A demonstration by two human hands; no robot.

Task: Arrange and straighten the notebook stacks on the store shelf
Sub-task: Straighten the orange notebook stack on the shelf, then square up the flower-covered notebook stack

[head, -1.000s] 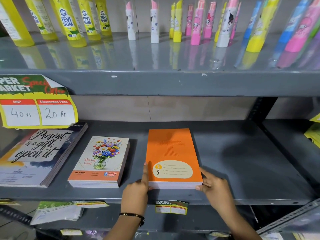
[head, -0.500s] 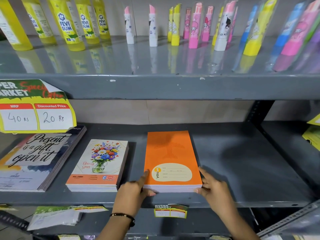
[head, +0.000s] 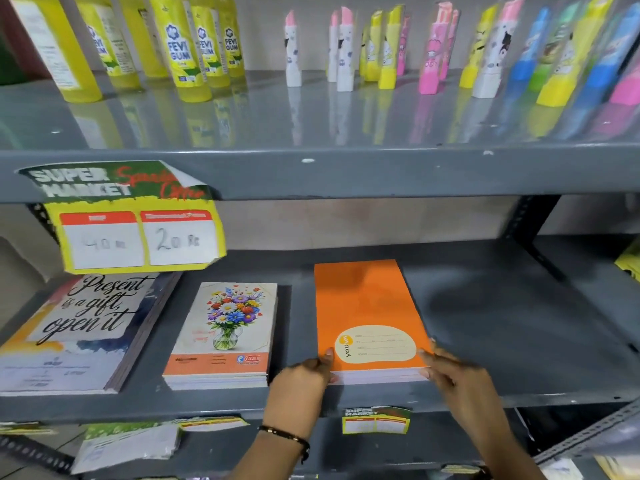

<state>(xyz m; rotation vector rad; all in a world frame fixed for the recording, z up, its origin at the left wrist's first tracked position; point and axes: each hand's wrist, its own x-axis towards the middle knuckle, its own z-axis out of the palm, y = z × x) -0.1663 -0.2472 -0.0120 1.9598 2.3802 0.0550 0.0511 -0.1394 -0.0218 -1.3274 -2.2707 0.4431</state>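
Note:
An orange notebook stack (head: 363,306) lies on the grey middle shelf (head: 502,323), near its front edge. My left hand (head: 301,382) grips the stack's front left corner, thumb on the cover. My right hand (head: 453,379) presses against the front right corner. Left of it lies a flower-cover notebook stack (head: 225,330), with a gap between the two. At the far left rests a larger stack reading "Present is a gift, open it" (head: 79,330), turned slightly askew.
A yellow price sign (head: 138,233) hangs from the upper shelf over the left stack. Yellow gum bottles (head: 180,46) and several coloured tubes (head: 433,50) stand on the upper shelf. Right of the orange stack is bare shelf. A small tag (head: 375,420) sticks on the shelf front.
Both hands stayed on the orange stack's front corners; the left index finger came off the cover and the thumb now rests there. The camera shifted slightly; the stack sits about where it was.

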